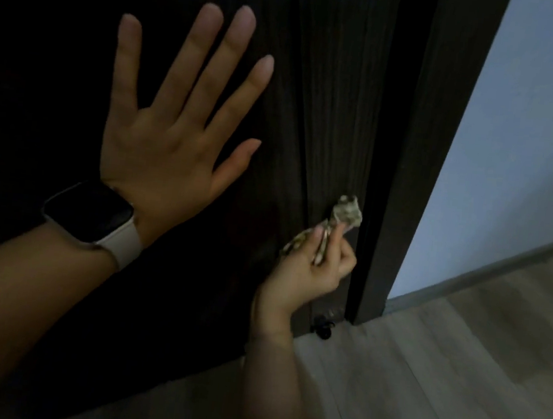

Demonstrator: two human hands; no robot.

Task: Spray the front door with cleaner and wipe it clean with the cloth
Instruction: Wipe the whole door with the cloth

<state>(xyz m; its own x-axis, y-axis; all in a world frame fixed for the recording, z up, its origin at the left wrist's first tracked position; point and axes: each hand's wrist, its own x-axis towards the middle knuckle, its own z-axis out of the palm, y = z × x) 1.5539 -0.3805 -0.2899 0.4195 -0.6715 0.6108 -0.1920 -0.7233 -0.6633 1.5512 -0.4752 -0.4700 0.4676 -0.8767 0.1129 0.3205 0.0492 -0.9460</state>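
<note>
The dark wood-grain door (333, 95) fills the left and middle of the head view. My left hand (178, 122) lies flat against it with fingers spread, a watch on the wrist. Low down near the door's right edge, my right hand (309, 268) is closed around a patterned cloth (347, 212), whose bunched end presses on the door surface. No spray bottle is in view.
The dark door frame (408, 190) stands just right of the cloth. A pale blue wall (525, 134) with a grey skirting board lies beyond it. Light wood-look flooring (438, 382) covers the lower right. A small black stopper (323, 328) sits at the door's bottom corner.
</note>
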